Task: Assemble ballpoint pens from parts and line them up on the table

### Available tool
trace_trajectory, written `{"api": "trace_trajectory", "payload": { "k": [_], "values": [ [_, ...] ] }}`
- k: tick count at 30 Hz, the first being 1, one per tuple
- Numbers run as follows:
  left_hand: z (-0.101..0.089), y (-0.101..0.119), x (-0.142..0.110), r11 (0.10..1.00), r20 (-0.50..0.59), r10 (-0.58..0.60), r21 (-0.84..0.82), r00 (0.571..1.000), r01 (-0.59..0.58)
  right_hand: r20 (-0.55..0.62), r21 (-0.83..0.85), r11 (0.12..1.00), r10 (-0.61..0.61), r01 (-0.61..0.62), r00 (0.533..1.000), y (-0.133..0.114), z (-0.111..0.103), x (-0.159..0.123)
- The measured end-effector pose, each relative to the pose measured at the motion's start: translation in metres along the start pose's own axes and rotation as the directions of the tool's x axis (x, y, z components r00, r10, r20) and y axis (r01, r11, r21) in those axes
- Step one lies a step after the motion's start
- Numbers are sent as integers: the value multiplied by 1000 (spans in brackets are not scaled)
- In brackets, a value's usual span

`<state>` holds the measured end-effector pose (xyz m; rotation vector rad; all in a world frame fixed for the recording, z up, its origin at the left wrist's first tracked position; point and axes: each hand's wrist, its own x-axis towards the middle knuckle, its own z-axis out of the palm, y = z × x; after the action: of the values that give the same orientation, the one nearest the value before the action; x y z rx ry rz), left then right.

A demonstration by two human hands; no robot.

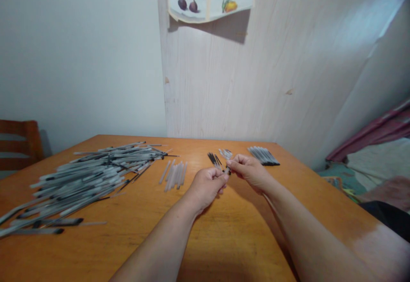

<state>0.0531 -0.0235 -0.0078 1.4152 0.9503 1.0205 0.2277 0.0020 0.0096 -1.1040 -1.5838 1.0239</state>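
Observation:
My left hand (209,184) and my right hand (246,167) meet over the middle of the table, fingers pinched. Between their fingertips is a small pen (228,170) with a dark end, mostly hidden by the fingers. Just beyond my left hand lie several thin black pen refills (212,159). Small clear pieces (225,153) lie past my right fingertips, too small to name. Left of my left hand, several translucent pen barrels (175,175) are spread in a loose group. A neat row of pens (263,156) with black ends lies beyond my right hand.
A large heap of pens (92,175) covers the left side of the wooden table (150,239). The table meets a pale wall (205,94) at the back, where a fruit poster (208,0) hangs. A wooden chair (30,143) stands left; bedding (374,162) lies right.

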Motion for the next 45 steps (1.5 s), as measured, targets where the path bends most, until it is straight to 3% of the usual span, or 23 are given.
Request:
{"api": "trace_trajectory", "payload": {
  "k": [8,15,23,31,38,45],
  "values": [
    [-2,-3,2,999,18,-42,-5,999,42,70,151,986,64,-74,995,1,-2,-1],
    [-1,-1,1,1000,1,-7,17,1000,7,-6,31,1000,-2,2,1000,0,2,-1],
    [-1,-5,3,999,10,-45,3,999,45,59,154,986,60,-69,996,1,-1,-1],
    [0,0,0,1000,-6,3,25,1000,-3,-18,48,999,-17,18,1000,1,5,1],
    [-3,-5,4,997,8,-75,-33,997,75,103,267,958,77,-102,992,2,-1,0],
    [-3,-2,2,994,29,-86,-59,996,88,81,232,970,59,-77,995,4,-1,0]
  ]
}}
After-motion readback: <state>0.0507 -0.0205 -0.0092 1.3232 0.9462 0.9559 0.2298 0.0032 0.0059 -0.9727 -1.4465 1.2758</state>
